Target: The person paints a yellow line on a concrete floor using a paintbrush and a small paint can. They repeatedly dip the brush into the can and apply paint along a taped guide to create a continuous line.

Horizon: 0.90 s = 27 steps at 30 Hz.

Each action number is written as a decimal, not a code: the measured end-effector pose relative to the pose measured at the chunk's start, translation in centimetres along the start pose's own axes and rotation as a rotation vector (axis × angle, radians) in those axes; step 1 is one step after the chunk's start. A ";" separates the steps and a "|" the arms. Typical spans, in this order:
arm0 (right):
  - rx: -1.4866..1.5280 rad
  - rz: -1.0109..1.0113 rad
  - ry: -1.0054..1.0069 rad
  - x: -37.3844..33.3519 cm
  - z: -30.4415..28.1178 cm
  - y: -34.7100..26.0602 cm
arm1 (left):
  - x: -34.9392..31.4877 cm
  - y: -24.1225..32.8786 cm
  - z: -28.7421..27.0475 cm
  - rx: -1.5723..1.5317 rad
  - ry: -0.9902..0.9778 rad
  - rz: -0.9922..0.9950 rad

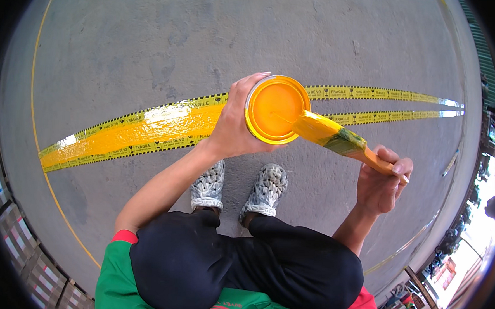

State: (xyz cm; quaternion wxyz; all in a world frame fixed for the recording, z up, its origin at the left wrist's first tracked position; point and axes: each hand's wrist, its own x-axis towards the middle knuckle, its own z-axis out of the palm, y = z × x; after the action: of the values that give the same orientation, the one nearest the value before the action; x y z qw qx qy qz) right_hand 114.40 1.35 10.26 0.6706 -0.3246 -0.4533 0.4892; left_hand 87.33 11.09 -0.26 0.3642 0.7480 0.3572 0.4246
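Note:
My left hand (230,125) is wrapped round an open paint can (275,110) from its left side, holding it above the floor in front of my knees. Orange-yellow paint fills the can, and some coats its rim. In my right hand (381,181) is a paintbrush (338,138), gripped by its wooden handle. Its bristles are thick with yellow paint and rest at the can's right rim. Behind the can, a wet yellow painted stripe (148,124) runs to the left between two strips of yellow printed tape (362,93).
Grey concrete floor (254,32) surrounds me, with a thin yellow line (35,65) along the left. My patterned clogs (265,189) stand just short of the tape. Wooden pallets (24,249) are at the far left edge; a cluttered work area (419,298) lies at the lower right.

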 end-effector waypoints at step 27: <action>0.525 0.652 0.769 -2.8 -0.9 10.2 | -2.3 -1.0 1.7 0.020 0.020 -0.127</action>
State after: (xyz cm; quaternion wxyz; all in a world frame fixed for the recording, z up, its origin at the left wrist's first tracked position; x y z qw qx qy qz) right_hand 111.19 1.91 0.14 0.6601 -0.4248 0.0840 0.6138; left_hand 87.77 9.24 -2.66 0.3791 0.7232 0.4117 0.4046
